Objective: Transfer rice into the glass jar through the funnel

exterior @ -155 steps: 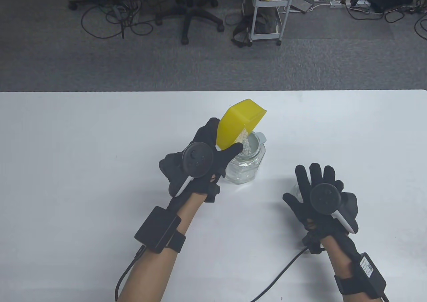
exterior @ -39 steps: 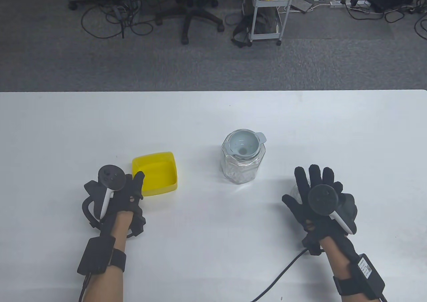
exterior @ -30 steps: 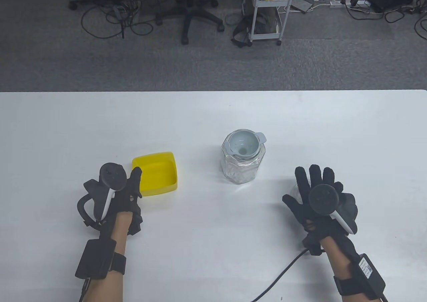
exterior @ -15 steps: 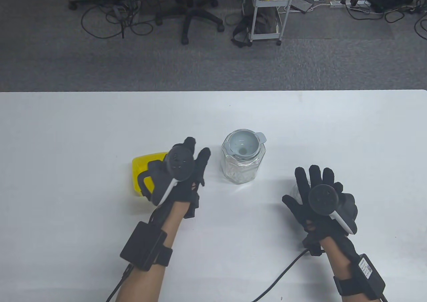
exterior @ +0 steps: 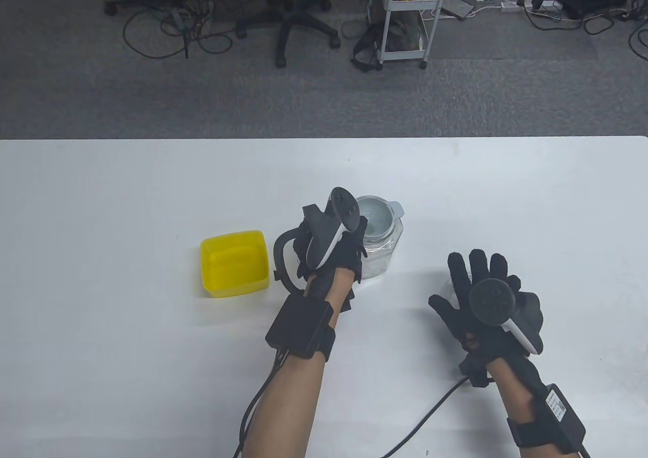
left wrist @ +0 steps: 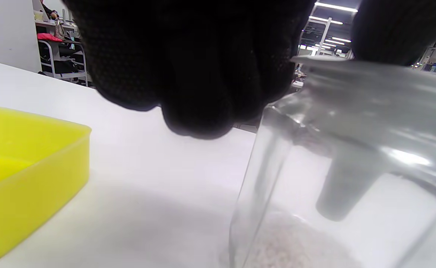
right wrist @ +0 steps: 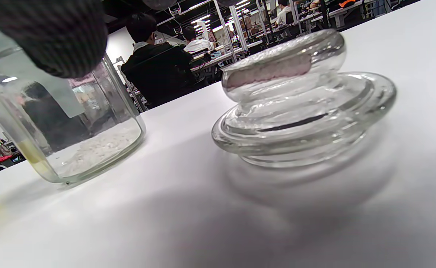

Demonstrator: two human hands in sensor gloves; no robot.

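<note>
White table [exterior: 126, 184] fills the lower part of the table view, with grey carpet, an office chair [exterior: 293, 12], a white cart [exterior: 405, 17] and floor cables behind it. No brand or writing can be read; a white label on the right wrist box is too small to make out. The jar [exterior: 385, 248] stands near the middle with the pale funnel [exterior: 379, 215] seated in its mouth. The left hand [exterior: 329, 245] is against the jar's left side, at the funnel's rim; its fingers are hidden under the tracker. A yellow tub [exterior: 235, 261] sits just left of that hand. The right hand [exterior: 481, 296] lies flat, fingers spread, well right of the jar, over a glass lid [exterior: 448, 291].

Left wrist view: curled fingers [left wrist: 188, 67] hang beside the jar [left wrist: 270, 178], and one dark fingertip sits at the funnel [left wrist: 352, 149] rim; whether it pinches the rim I cannot tell. Rice [left wrist: 296, 245] lies at the jar's bottom below the spout. The tub [left wrist: 24, 178] is at left.

Right wrist view: the lid [right wrist: 299, 100] rests on the table [right wrist: 240, 223], apart from the jar [right wrist: 65, 123], which holds rice [right wrist: 95, 149]. One fingertip [right wrist: 54, 33] shows above, touching nothing visible.
</note>
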